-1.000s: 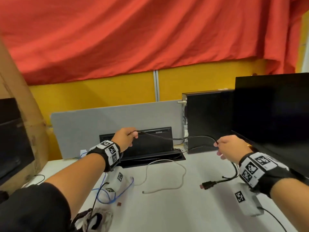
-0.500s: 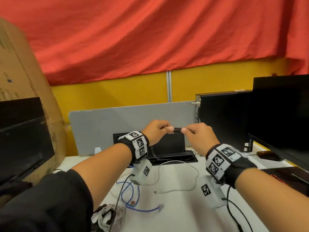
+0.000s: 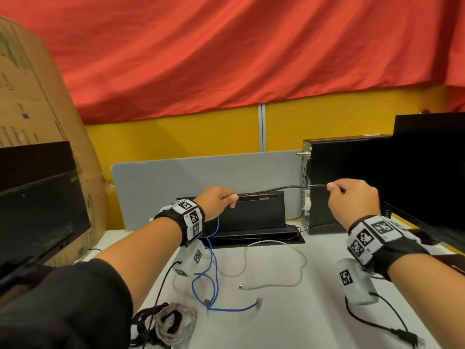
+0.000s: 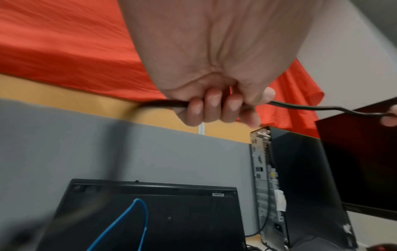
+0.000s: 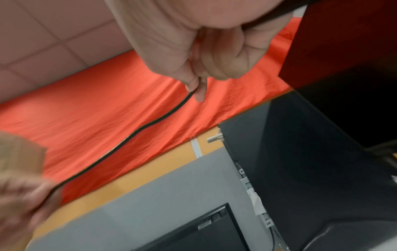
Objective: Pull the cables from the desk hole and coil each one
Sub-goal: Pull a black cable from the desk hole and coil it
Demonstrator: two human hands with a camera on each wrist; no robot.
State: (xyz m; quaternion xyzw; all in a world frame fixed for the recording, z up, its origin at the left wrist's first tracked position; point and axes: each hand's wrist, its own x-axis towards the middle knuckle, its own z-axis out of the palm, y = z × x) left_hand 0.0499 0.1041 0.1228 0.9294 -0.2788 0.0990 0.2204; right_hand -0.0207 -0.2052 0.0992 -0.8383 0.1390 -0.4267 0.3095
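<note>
- Cables: several already out on the white desk [image 3: 289,323], apart from the desk hole [image 3: 254,239] at the back, in front of its raised black flap [image 3: 256,212].
- Black cable [image 3: 276,189] is the one in hand: stretched in the air above the hole between both hands, nearly taut.
- Left hand [image 3: 218,201] is clenched round one end of that span; four fingers [image 4: 211,108] wrap it, cable exits both sides of the fist.
- Right hand [image 3: 352,200] pinches the other end at its fingertips [image 5: 198,91], the rest running on through the fist.
- Done, by my read: one bundle [image 3: 163,321] of black and grey cord sits coiled at the near desk edge.
- Left: black cable shows no loops yet; white cable [image 3: 276,268] and blue cable [image 3: 211,273] lie loose, uncoiled.
- Blue cable rises toward the left wrist; can't tell whether it's caught there.
</note>
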